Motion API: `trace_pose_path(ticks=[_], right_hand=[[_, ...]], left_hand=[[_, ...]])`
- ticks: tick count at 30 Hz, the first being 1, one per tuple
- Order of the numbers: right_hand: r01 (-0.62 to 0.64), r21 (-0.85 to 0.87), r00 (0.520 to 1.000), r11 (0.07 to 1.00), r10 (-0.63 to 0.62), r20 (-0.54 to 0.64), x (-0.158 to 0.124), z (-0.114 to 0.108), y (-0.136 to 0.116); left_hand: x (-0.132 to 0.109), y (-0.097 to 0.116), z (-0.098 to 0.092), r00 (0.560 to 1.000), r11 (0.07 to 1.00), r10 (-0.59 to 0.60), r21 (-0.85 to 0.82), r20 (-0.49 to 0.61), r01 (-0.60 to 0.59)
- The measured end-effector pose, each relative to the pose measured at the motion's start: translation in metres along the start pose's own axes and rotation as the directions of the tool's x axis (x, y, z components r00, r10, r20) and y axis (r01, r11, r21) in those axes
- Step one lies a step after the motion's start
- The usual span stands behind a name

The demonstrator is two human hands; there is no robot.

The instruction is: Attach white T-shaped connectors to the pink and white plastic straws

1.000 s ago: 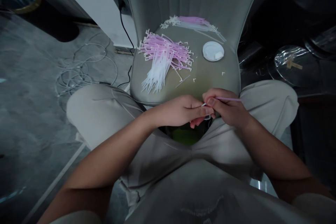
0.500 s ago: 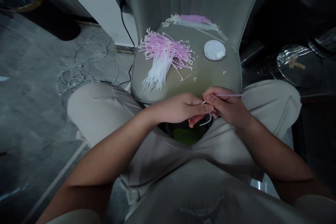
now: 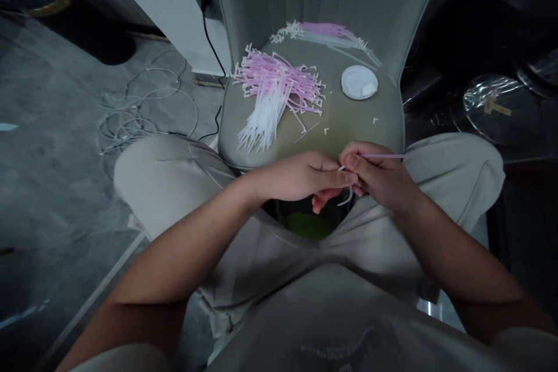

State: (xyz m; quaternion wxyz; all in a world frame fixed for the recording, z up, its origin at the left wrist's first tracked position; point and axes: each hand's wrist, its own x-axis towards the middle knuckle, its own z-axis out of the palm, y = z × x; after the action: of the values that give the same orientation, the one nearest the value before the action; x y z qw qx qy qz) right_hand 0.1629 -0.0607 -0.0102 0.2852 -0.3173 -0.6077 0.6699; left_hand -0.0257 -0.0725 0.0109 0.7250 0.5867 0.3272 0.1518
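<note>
Currently, in the head view, the right hand (image 3: 378, 177) pinches a pink stick (image 3: 386, 156), apparently to steady it, while the left hand (image 3: 307, 177) pinches, seemingly, a curved white strip (image 3: 350, 195); both angle inward, practically meeting. Ahead-left of them lies the stick pile (image 3: 279, 77), presumably for easy reach.

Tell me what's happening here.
A person's right hand grips a thin pink stick, and the left hand, close beside it, pinches a thin white strip with a curled end below. Whether the two pieces join is hidden. On the chair seat ahead lie a pile of pink and white sticks and a round white dish.
</note>
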Motion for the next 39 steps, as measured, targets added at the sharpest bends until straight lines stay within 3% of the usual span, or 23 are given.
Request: trace_pose_path(ticks=[10, 19, 26, 39], right_hand=[[0.029, -0.136, 0.999, 0.990, -0.024, 0.038, -0.002, -0.005, -0.008], [0.030, -0.173, 0.999, 0.984, -0.026, 0.029, -0.001, -0.005, -0.006], [0.061, -0.162, 0.995, 0.985, -0.046, 0.094, 0.000, -0.008, -0.008], [0.038, -0.186, 0.996, 0.982, -0.022, 0.084, 0.000, -0.008, -0.012]], left_hand=[[0.002, 0.011, 0.001, 0.997, 0.992, -0.042, -0.115, 0.065, 0.050], [0.004, 0.004, 0.000, 0.991, 0.979, -0.056, -0.187, 0.120, 0.078], [0.005, 0.004, -0.001, 0.992, 0.985, -0.048, -0.161, 0.114, 0.066], [0.005, 0.007, 0.000, 0.989, 0.980, -0.048, -0.185, 0.141, 0.074]])
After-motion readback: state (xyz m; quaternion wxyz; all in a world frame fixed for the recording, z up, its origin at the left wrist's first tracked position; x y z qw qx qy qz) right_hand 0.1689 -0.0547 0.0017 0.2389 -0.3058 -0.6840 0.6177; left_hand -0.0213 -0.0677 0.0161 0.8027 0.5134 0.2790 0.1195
